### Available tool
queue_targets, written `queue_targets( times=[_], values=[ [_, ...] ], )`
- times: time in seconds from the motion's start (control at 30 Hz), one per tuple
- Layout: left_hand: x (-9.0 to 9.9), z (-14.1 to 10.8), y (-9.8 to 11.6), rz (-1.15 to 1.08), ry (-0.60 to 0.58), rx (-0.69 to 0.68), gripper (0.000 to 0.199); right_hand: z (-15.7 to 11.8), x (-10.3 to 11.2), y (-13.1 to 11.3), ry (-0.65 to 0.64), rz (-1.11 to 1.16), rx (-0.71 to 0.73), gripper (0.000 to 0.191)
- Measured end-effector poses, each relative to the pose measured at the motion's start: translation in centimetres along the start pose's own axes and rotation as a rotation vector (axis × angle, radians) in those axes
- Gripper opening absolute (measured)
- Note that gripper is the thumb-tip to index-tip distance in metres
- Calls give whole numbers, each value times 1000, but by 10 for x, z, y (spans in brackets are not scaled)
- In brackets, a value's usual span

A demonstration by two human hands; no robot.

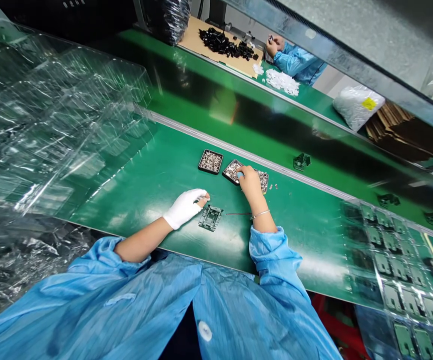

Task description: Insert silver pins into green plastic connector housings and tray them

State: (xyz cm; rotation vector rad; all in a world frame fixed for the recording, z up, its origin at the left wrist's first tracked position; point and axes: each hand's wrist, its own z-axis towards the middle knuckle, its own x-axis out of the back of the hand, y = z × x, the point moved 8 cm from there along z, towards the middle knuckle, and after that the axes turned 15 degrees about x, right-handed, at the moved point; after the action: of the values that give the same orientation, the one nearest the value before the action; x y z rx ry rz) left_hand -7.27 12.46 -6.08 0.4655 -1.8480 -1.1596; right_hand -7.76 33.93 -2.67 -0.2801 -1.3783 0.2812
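1. Circuit board (211, 217) lies on the bench (122, 200), frame centre; whether finished, too small to tell.
2. Left hand (187, 208) curls loosely beside it; any hold, cannot tell.
3. Right hand (250, 181), fingers narrowed, is at small metal parts (232, 171); grip hidden.
4. More boards (392, 297) sit in rows, lower right.

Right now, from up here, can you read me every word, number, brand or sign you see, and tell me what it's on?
No words or numbers can be read here.
Pale marks on the dark panel, top left: too blurred to read.
Yellow label on the plastic bag: no writing can be made out.
Circuit board by the hands: too small to tell any print.
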Motion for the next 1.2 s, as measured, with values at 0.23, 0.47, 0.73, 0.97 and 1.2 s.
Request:
queue_targets(
  times=[0.23, 0.47, 0.73, 0.97, 1.2],
  values=[
    [0, 0, 2, 5, 4, -9, 24, -7, 1, 10, 122, 60, -40, 36],
    [4, -2, 3, -24, 13, 4, 23, -24, 19, 3, 429, 353, 39, 20],
    [16, -8, 43, -110, 112, -65, 22, -40, 7, -16, 486, 682, 10, 18],
    [4, 3, 53, -77, 74, -114, 20, -30, 4, 5, 538, 499, -26, 21],
    [6, 5, 37, -96, 61, -44, 20, -28, 2, 7, 540, 466, 24, 20]
  ],
)
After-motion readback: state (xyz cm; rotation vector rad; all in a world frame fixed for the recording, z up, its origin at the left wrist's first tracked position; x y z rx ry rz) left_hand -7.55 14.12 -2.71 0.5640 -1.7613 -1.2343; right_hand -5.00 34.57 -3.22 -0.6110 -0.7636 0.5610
